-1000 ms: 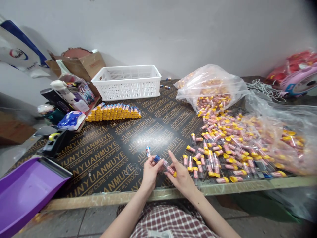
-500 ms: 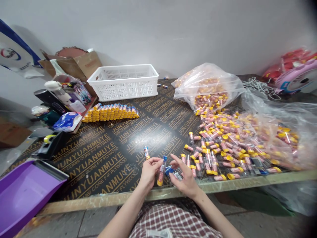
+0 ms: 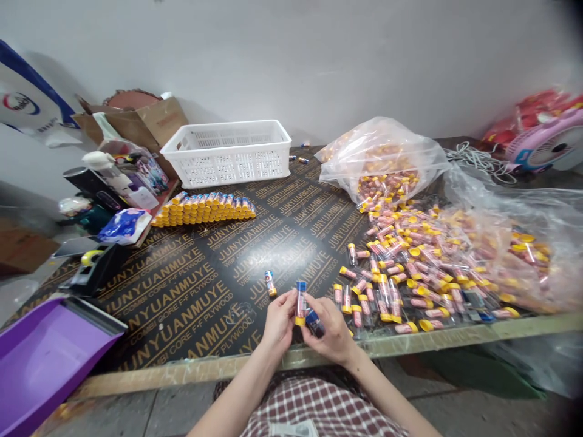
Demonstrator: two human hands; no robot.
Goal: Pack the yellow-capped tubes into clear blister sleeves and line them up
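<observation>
Just above the table's front edge, my left hand pinches a small clear tube with a yellow cap at the bottom and blue wrapping at the top. My right hand closes in from the other side, its fingertips on the same tube. Partly hidden under the right fingers is something blue and shiny, seemingly more of the printed wrapping. One wrapped tube lies beyond my left hand. To the right spreads a heap of unwrapped tubes with pink contents and yellow caps.
Wrapped tubes are stacked in rows at the left, before a white plastic basket. A clear bag of tubes stands behind the heap. A tape dispenser and purple dustpan are at left, a pink fan far right.
My hands have come together around the tube, which now stands more upright. The right fingers, apart from it before, have moved left onto it.
</observation>
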